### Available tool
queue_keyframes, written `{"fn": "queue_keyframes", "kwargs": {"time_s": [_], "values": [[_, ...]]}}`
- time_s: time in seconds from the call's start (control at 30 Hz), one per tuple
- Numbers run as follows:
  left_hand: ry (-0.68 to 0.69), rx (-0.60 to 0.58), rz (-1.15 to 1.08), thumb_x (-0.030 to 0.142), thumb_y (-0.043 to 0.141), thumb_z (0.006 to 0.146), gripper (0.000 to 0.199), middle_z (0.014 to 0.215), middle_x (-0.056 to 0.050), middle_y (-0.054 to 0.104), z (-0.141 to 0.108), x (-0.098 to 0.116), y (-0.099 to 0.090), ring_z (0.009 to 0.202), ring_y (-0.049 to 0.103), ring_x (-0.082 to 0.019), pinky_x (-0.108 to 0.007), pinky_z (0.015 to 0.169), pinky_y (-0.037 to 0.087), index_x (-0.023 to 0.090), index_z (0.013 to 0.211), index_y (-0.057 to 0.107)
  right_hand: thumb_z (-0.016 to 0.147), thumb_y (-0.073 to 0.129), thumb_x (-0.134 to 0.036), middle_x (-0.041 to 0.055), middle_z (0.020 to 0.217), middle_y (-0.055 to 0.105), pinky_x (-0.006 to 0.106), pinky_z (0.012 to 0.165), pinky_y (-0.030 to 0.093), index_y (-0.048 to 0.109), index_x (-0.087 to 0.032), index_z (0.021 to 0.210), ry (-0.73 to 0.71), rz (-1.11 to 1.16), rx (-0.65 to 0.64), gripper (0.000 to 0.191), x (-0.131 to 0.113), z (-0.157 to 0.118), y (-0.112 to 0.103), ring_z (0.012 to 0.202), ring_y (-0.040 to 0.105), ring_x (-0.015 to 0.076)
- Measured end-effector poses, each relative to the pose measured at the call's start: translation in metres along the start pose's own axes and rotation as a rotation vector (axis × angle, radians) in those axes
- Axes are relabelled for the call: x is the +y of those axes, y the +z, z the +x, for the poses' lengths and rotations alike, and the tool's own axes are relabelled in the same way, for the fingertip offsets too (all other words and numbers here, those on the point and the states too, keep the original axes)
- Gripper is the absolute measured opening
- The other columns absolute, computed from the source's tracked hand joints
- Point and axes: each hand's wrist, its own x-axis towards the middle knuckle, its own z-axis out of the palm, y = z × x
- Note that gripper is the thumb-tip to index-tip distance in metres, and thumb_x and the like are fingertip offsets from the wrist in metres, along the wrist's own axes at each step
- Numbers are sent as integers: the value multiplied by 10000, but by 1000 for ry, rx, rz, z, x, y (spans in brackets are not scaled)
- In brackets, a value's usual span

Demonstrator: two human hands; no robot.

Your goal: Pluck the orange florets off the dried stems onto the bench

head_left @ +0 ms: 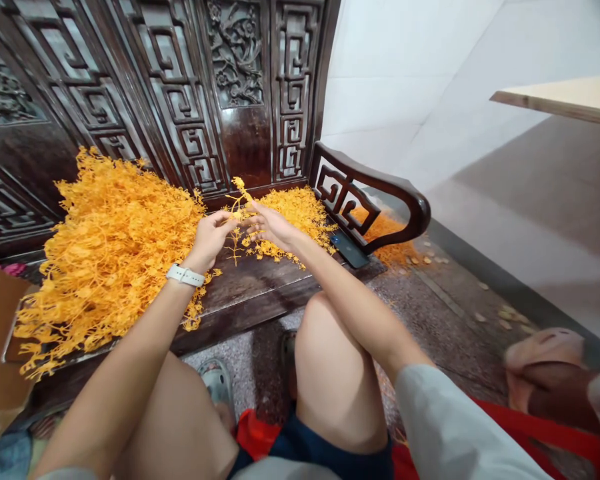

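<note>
My left hand (213, 235), with a pale watch on its wrist, pinches a yellow-orange artificial flower stem (237, 208) above the dark wooden bench (245, 283). The stem is thin and branched, with small frilly tips. My right hand (275, 228) is at its right side, fingers stretched and somewhat apart, the uppermost fingertip close to or touching the stem. A tall heap of similar yellow-orange stems (125, 247) lies left of my left hand. Behind and beside my right hand spreads a lower pile of yellow-orange pieces (300, 210).
A dark phone (349, 249) lies at the bench's right end, by the curved armrest (380, 183). Carved back panels (245, 133) rise behind. Orange pieces (393, 243) lie on the floor beyond the armrest. A cardboard box (3, 327) stands left; a pale tabletop (565, 97) juts in at right.
</note>
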Motion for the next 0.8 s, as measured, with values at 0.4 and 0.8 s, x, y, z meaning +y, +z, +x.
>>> {"fn": "queue_keyframes", "kwargs": {"time_s": [0.4,0.8], "values": [[-38,-214,86,410,905,705,326,788,-22,698,-8,6,6,759,632,-167,-281,717,496,183,830,707,867,838,-320,-5,741,649,247,673,481,650,-168,799,-252,-317,21,250,4,3,-7,710,580,111],[-219,-147,-169,573,835,827,419,746,-43,647,-10,9,10,677,614,-147,-263,635,545,177,762,715,805,854,-239,31,928,666,335,815,487,702,-180,796,-447,-614,-44,164,-1,-3,-8,832,571,154]]}}
